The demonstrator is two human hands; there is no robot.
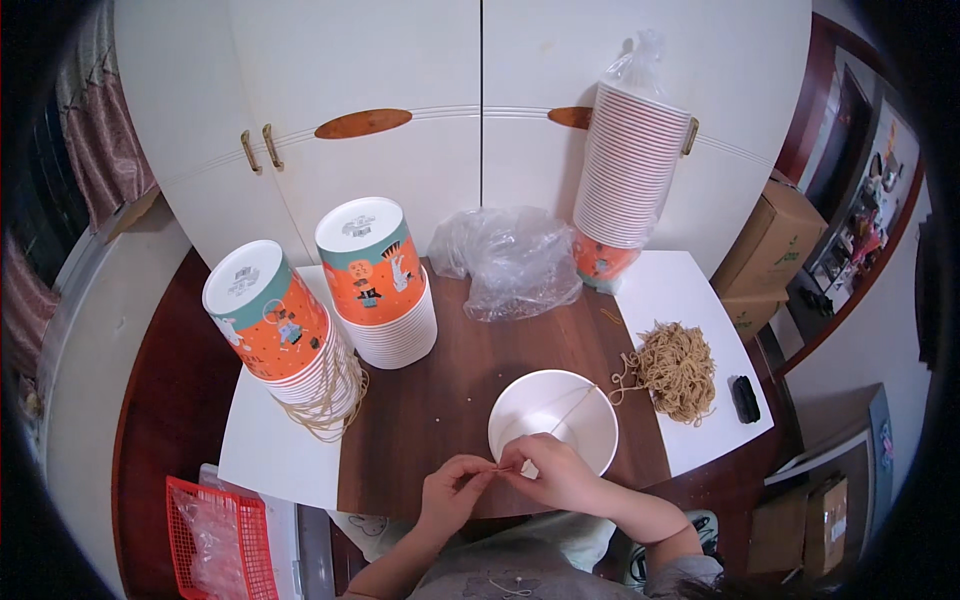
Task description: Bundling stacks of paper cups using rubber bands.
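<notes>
Hands: left and right both pinched shut on one band.
Bowl: band not yet on.
Bands: pile remains.
Stacks: upturned, waiting.

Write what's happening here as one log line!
left hand: pinching rubber band | right hand: pinching same band beside white paper bowl | band pile: on table, right

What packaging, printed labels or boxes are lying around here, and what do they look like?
Two upside-down stacks of paper bowls, table's left: orange and teal cartoon prints.
Tall stack of bowls in a clear plastic sleeve, back right: white with red rims.
Crumpled clear plastic bag, back centre.
Brown cardboard boxes, on the floor at right.
Red mesh basket, lower left.
</notes>
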